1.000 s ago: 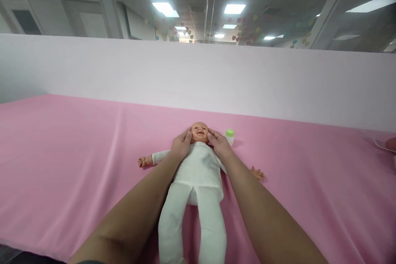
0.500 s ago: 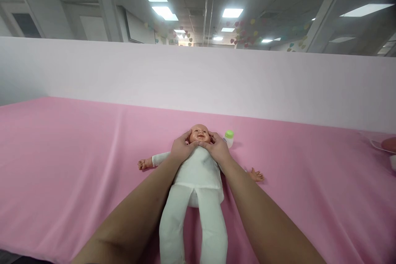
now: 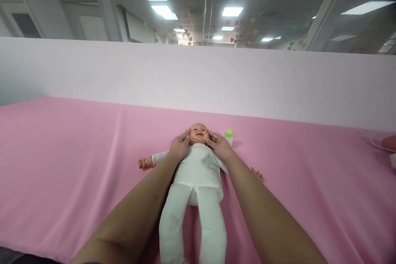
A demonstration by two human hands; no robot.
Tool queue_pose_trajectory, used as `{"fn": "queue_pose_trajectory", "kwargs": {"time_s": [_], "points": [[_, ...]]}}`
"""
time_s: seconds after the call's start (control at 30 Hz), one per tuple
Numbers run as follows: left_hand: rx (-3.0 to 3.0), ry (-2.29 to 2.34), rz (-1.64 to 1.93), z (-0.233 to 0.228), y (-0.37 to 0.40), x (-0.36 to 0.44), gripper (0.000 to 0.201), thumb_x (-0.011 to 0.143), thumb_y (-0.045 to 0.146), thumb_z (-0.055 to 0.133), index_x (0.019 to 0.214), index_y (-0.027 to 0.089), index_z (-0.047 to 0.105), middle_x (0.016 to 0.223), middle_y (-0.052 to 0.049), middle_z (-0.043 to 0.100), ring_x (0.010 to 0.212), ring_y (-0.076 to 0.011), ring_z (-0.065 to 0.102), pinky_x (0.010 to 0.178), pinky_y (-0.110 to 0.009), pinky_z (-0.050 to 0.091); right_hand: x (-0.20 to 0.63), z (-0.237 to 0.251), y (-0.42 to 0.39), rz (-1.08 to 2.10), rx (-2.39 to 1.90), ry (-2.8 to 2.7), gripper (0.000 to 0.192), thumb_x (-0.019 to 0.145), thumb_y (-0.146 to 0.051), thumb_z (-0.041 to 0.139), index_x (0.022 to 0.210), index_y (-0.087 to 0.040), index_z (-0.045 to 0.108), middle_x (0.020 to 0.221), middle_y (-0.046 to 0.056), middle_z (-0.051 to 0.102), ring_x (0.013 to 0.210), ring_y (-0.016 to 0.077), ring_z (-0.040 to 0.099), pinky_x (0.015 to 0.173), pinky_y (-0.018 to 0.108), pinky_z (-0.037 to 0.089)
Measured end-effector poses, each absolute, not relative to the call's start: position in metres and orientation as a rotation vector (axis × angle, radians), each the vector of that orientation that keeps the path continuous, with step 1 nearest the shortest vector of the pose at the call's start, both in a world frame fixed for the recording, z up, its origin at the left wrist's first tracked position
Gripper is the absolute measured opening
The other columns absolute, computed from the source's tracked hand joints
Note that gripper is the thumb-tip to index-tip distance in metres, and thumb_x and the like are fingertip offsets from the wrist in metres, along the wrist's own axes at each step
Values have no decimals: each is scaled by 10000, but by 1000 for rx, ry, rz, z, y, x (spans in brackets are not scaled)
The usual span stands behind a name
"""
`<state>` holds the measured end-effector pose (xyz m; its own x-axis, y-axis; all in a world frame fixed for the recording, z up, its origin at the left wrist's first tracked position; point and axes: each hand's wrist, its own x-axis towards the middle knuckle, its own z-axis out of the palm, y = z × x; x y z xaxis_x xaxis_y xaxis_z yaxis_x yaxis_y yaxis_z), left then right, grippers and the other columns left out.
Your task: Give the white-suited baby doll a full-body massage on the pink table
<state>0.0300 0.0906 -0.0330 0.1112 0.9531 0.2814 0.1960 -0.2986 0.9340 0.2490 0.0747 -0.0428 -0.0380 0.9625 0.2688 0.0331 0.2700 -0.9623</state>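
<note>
On the pink table (image 3: 62, 152), the doll (image 3: 198, 173) lies on its back (white suit, arms spread). Your left hand (image 3: 178, 147) and right hand (image 3: 220, 147) cup its cheeks, fingers open, a green-capped bottle (image 3: 229, 135) just beside.

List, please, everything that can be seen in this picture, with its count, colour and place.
baby doll: one, white suit, lying face up on the pink cloth, arms spread.
bottle: one, green cap, standing just right of the doll's head.
pink cloth: one, pink, covering the whole surface.
partition: one, pale, upright behind the cloth.
object at the right edge: one, reddish, cut off; cannot tell what it is.
left hand: one, fingers against the doll's cheek on the left of the picture.
right hand: one, fingers against the other cheek.
</note>
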Motion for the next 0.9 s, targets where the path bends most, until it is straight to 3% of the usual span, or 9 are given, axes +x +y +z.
{"fn": "queue_pose_trajectory", "kwargs": {"time_s": [0.2, 0.4, 0.53, 0.7, 0.9], "points": [[1627, 1179, 1255, -28, 85, 30, 600, 968, 543, 615, 1467, 211, 635, 1516, -83, 618, 1437, -261, 559, 1241, -410, 394, 244, -40, 72, 884, -1123, -1369, 596, 919, -551, 673, 1435, -252, 645, 1454, 51, 668, 1370, 269, 618, 1209, 492, 451], [1685, 1262, 1195, -27, 82, 31, 899, 753, 561, 868, 1529, 228, 561, 1447, -117, 677, 1293, -307, 670, 1102, -407, 531, 236, -34, 66, 801, -1167, -1390, 800, 749, -514, 878, 1461, -256, 619, 1483, 80, 642, 1359, 297, 626, 1198, 487, 466], [1771, 1315, 1189, -26, 81, 33, 832, 792, 507, 839, 1531, 241, 562, 1435, -107, 687, 1278, -310, 678, 1114, -418, 517, 232, -30, 64, 727, -1247, -1406, 875, 707, -490, 909, 1488, -263, 587, 1453, 76, 667, 1340, 303, 635, 1193, 503, 465], [1843, 1330, 1180, -28, 82, 33, 763, 850, 454, 769, 1546, 228, 548, 1458, -101, 671, 1282, -305, 673, 1120, -422, 515, 237, -32, 68, 782, -1223, -1399, 773, 706, -414, 908, 1407, -219, 648, 1391, 97, 707, 1278, 292, 679, 1161, 484, 501], [1783, 1246, 1216, -30, 85, 31, 633, 930, 405, 672, 1522, 199, 578, 1491, -96, 644, 1368, -273, 619, 1214, -402, 428, 250, -36, 72, 906, -1070, -1438, 720, 784, -367, 839, 1454, -228, 616, 1509, 77, 618, 1385, 274, 607, 1220, 486, 439]]}}
